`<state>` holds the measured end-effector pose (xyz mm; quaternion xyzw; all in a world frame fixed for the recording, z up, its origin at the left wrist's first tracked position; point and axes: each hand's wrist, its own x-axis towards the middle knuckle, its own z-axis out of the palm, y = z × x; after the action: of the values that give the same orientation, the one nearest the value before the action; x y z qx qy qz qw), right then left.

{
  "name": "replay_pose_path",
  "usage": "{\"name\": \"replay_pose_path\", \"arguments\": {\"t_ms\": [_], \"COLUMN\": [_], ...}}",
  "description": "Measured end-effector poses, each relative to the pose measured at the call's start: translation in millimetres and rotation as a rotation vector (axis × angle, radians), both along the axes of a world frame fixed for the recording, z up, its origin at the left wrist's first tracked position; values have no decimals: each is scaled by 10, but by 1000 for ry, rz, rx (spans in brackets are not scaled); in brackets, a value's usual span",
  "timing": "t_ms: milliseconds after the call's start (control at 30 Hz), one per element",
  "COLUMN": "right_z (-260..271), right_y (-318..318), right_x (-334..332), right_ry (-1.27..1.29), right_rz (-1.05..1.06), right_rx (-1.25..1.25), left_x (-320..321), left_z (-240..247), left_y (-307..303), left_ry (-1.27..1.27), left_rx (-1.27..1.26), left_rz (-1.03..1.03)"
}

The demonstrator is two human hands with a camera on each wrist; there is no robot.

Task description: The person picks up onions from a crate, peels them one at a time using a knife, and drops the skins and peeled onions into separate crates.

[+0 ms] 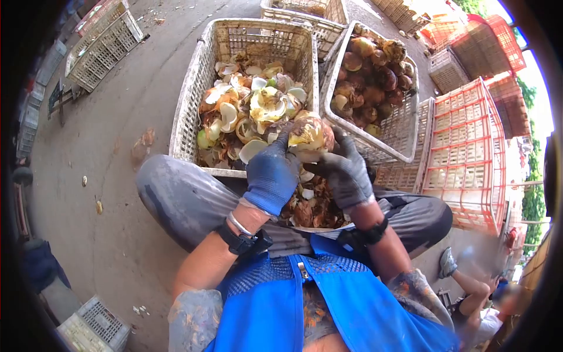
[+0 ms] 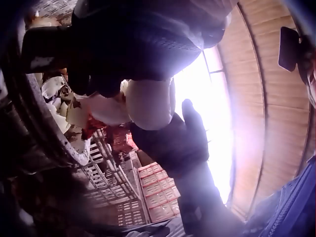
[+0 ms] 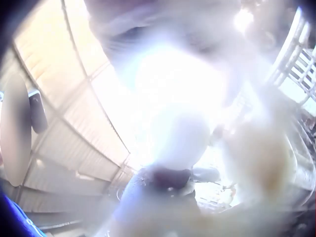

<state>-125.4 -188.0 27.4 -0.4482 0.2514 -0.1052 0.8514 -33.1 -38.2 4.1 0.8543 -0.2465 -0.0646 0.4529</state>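
In the head view, both gloved hands are at a large onion [image 1: 309, 132] with loose brown outer skin, held over the crates in front of the lap. My left hand [image 1: 272, 176], in a blue and dark glove, grips its left side. The right hand [image 1: 346, 173], in a dark grey glove, holds the right side, its thumb low near the base. A smooth white face of the onion [image 2: 148, 103] shows between the two hands in the left wrist view. Glare washes out much of the right wrist view, where a blurred pale tan shape [image 3: 261, 160] stands at the right.
A white crate [image 1: 186, 108] of onion skins and layers stands ahead. Right of it, a tilted crate [image 1: 375, 145] holds whole brown onions. Brown scraps [image 1: 305, 212] lie between the legs. Red-and-white stacked crates [image 1: 466, 158] stand at right; another person [image 1: 478, 293] sits lower right.
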Motion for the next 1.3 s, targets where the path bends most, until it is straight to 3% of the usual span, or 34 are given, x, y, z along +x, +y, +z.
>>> {"name": "replay_pose_path", "arguments": {"t_ms": [100, 200, 267, 300, 333, 367, 400, 467, 500, 533, 567, 600, 633, 667, 700, 733, 767, 800, 833, 867, 933, 967, 1033, 1100, 1200, 1233, 1300], "right_z": [-204, -192, -38, -147, -104, -15, 31, -20, 17, 66, 127, 87, 101, 117, 101, 62, 12, -53, -125, -151, -114, -121, -132, -9, 289, 357, 337], "right_y": [-59, -286, -305, -147, -40, 45, 84, 33, -1, -25, -31, -87, -89, -84, -83, -85, -84, -96, -124, -166, -192, -226, -264, -204, -61, 7, 37], "right_x": [122, 82, 71, 119, 151, 178, 184, 191, 181, 183, 187, 172, 179, 184, 180, 167, 131, 84, 58, 75, 61, 58, 122, 132, 207, 256, 287], "right_ry": [-23, -41, 60, -143, -144, -121, -95, -108, 19, 146, 171, 230, 292, 354, 354, 331, 312, 317, 230, 137, 132, 128, 59, 36, 32, -111, -258], "right_rz": [-8, 129, 272, 145, 141, 65, -9, -17, 52, 126, 144, 184, 215, 244, 248, 229, 207, 201, 158, 115, 73, 73, 85, 118, 253, 201, 73], "right_rx": [-32, 18, -167, -196, -198, -224, -248, -201, -446, -692, -927, -888, -904, -919, -922, -772, -618, -618, -516, -416, -445, -352, -327, -369, -503, -541, -481], "left_x": [47, 299, 308, 275, 242, 189, 178, 183, 262, 294, 319, 352, 384, 460, 551, 657, 813, 1055, 1411, 1392, 1141, 986, 696, 495, 332, 314, 279], "left_z": [23, 181, 149, 94, 85, 105, 175, 287, 224, 184, 154, 238, 340, 495, 678, 757, 721, 655, -163, -156, -127, -95, 89, 307, 250, 328, 538], "left_y": [15, 260, 315, 309, 293, 294, 266, 246, 266, 273, 278, 256, 173, 182, 202, 208, 230, 265, 204, 263, 412, 427, 367, 360, 320, 362, 439], "left_ry": [-59, 932, 975, 651, 324, 277, 279, 933, 460, 462, 564, 667, 951, 953, 876, 798, 786, 767, 23, 11, -362, -361, 618, 781, 667, 665, 936], "left_rx": [20, -336, -479, -457, -430, -335, -337, -556, -402, -399, -426, -454, -689, -691, -694, -699, -477, -253, 187, 182, 469, 473, -290, -389, -567, -567, -589], "left_rz": [-20, -75, -108, -221, -327, -302, -301, -151, -337, -331, -306, -280, -122, -117, -92, -64, -85, -112, -102, -105, -146, -166, -46, -141, -254, -245, -288]}}
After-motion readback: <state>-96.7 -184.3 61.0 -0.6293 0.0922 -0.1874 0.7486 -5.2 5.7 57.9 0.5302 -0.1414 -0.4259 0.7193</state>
